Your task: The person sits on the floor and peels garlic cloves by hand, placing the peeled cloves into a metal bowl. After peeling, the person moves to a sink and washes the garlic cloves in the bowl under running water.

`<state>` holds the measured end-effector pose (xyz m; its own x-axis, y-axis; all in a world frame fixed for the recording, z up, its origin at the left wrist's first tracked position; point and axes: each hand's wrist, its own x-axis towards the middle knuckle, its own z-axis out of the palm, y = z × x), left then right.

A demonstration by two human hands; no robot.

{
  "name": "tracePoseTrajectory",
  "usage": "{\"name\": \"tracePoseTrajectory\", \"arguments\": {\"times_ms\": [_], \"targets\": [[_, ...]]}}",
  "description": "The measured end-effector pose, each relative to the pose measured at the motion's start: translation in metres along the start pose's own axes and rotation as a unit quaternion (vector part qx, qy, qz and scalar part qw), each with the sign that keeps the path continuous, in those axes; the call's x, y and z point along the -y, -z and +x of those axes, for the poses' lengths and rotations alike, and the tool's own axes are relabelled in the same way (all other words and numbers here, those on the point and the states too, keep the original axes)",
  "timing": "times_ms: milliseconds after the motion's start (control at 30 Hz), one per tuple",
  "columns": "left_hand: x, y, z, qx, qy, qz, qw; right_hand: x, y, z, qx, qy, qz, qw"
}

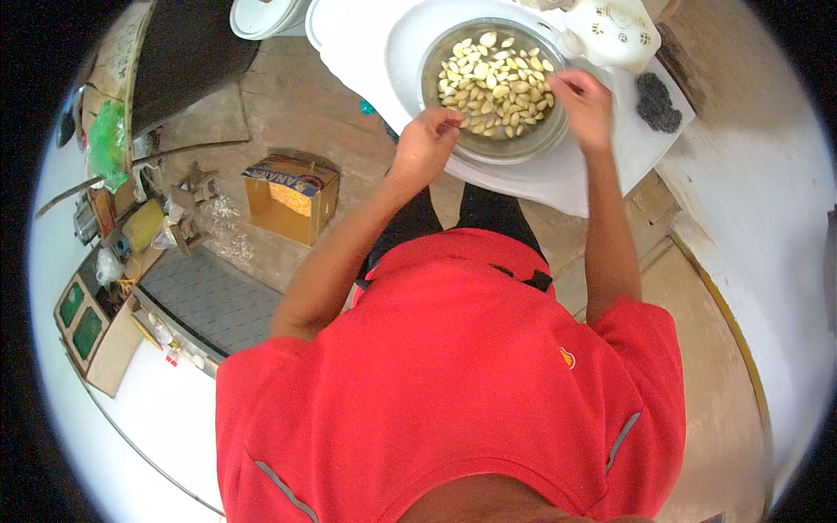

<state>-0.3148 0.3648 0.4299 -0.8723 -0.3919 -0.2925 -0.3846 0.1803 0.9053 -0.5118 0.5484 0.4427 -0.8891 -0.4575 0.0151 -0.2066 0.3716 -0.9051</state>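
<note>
Before me a round metal bowl [487, 154] stands in a white sink [405, 62]. It holds many peeled garlic cloves [500, 91], apparently lying in water. My left hand [426, 145] is over the bowl's near left rim, thumb and fingers drawn together by the cloves. At the right rim is my right hand [585, 108], slightly blurred, its fingertips bent in over the bowl's edge. Whether either hand pinches a clove is too small to make out.
A dark scouring pad [657, 103] lies on the sink's right ledge, with a pierced white plastic container [614, 33] behind it. To the left, a cardboard box [288, 202] with orange bits inside sits on the floor. A white bucket [265, 18] stands at the top left.
</note>
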Motion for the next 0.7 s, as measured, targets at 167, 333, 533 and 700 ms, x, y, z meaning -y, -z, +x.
{"name": "tracePoseTrajectory", "arguments": {"times_ms": [167,333,533,700], "targets": [[0.013,0.003,0.012,-0.002,0.014,0.013,1.000,-0.051,0.162,-0.118,-0.037,-0.286,0.203,0.936],[0.014,-0.002,0.020,0.009,-0.008,0.024,1.000,-0.133,0.221,-0.182,0.016,-0.372,-0.444,0.815],[0.002,-0.004,0.035,-0.004,-0.048,0.092,0.995,-0.079,0.199,-0.137,-0.039,-0.295,-0.534,0.791],[-0.008,0.003,0.062,-0.006,-0.102,0.211,0.972,-0.007,0.140,-0.095,-0.075,-0.087,-0.327,0.938]]}}
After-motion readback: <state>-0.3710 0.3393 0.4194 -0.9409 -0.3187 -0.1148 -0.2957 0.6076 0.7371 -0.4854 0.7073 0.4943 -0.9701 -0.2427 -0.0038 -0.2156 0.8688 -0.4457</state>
